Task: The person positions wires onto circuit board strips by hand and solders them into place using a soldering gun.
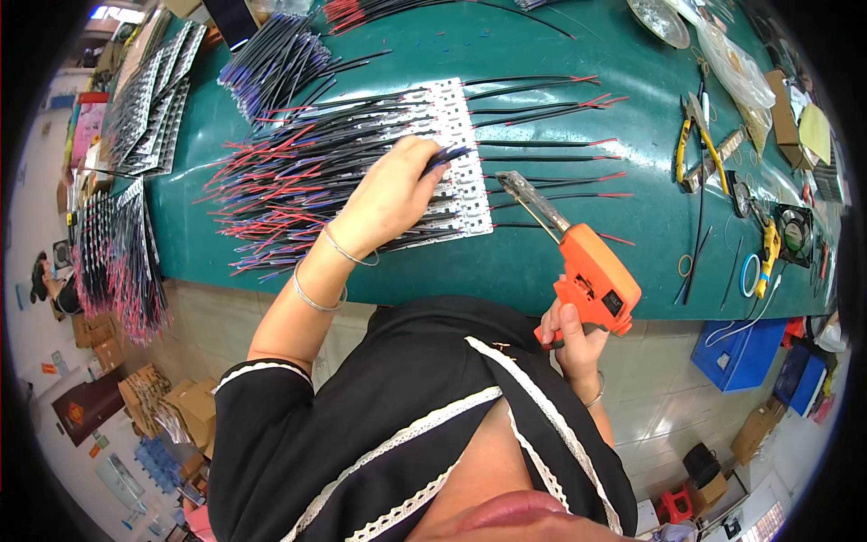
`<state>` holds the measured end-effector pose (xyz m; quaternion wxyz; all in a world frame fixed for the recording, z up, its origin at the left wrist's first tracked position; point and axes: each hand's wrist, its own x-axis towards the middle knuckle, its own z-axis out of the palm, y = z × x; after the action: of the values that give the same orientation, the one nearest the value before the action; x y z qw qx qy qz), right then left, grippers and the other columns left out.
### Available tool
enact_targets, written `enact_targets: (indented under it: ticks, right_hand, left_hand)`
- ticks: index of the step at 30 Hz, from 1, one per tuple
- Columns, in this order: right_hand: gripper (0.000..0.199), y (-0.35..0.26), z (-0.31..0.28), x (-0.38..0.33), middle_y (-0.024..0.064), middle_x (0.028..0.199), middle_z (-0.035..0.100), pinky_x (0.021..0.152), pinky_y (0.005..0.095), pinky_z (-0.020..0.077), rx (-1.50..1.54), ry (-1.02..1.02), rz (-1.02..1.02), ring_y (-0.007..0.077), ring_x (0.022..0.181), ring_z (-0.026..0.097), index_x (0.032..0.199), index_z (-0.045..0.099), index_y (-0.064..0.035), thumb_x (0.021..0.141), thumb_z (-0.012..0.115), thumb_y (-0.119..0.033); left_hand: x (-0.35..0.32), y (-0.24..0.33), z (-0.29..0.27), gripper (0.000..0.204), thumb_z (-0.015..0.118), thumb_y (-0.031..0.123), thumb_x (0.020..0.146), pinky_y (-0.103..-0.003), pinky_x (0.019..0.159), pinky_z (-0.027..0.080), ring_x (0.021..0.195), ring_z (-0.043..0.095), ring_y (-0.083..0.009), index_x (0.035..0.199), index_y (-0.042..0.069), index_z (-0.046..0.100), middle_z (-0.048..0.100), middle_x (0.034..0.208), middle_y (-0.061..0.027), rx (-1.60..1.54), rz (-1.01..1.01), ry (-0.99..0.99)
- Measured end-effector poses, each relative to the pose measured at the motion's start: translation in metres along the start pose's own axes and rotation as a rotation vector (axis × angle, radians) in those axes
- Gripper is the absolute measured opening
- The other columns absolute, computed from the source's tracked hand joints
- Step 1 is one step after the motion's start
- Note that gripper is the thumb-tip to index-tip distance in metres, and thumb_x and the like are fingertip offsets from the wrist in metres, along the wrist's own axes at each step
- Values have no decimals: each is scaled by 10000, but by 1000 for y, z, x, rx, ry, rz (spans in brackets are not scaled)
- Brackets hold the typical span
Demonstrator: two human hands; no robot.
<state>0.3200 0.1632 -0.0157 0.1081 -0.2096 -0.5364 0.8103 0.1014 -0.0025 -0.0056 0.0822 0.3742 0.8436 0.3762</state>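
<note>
A white circuit board panel [471,194] lies on the green table, with many black cables [307,172] with red and blue tips fanned out to its left and several sticking out to its right. Over the panel, my left hand [390,190] pinches a dark cable [449,159], its end close to the board. My right hand [575,339] grips an orange soldering gun [596,278] by its handle, at the table's near edge. The gun's metal tip points up and left, near the panel's right edge; whether it touches anything I cannot tell.
Bundles of cables [275,68] lie at the back left, beside a phone [231,20]. Finished-looking panels [153,104] are stacked at the left, with wired ones hanging over the edge. Pliers [707,135], a small fan [795,233] and a plastic bag [736,77] lie at the right. A blue bin [736,354] stands below.
</note>
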Motion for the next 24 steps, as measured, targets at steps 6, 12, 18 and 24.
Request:
enact_targets:
  ticks: [6,12,18,24]
  right_hand:
    - [242,-5,7,6,35,609,493,401,220,392,-59,-27,17,86,446,457,1013,460,39,834,543,-101]
    - [285,0,12,5,45,670,529,427,214,407,-101,-56,37,80,480,473,1047,466,46,820,569,-91]
    - [297,1,14,7,50,687,538,429,213,409,-124,-57,17,80,492,481,1054,470,48,816,578,-94]
    - [306,1,14,8,58,705,543,428,215,414,-124,-62,43,83,491,485,1058,471,49,809,585,-87]
  left_hand:
    - [8,5,-16,195,576,83,760,-366,635,414,703,522,-353,911,-32,532,529,743,-190,134,-48,-144]
    - [6,1,-11,197,577,115,744,-407,616,412,696,539,-380,875,-28,542,558,728,-217,178,-160,-167]
    - [4,-5,-9,209,584,126,743,-413,618,412,708,532,-384,861,-41,537,555,755,-217,206,-126,-112]
    - [5,2,-9,202,614,135,716,-410,626,422,722,537,-373,824,-25,556,564,762,-197,188,-181,-132]
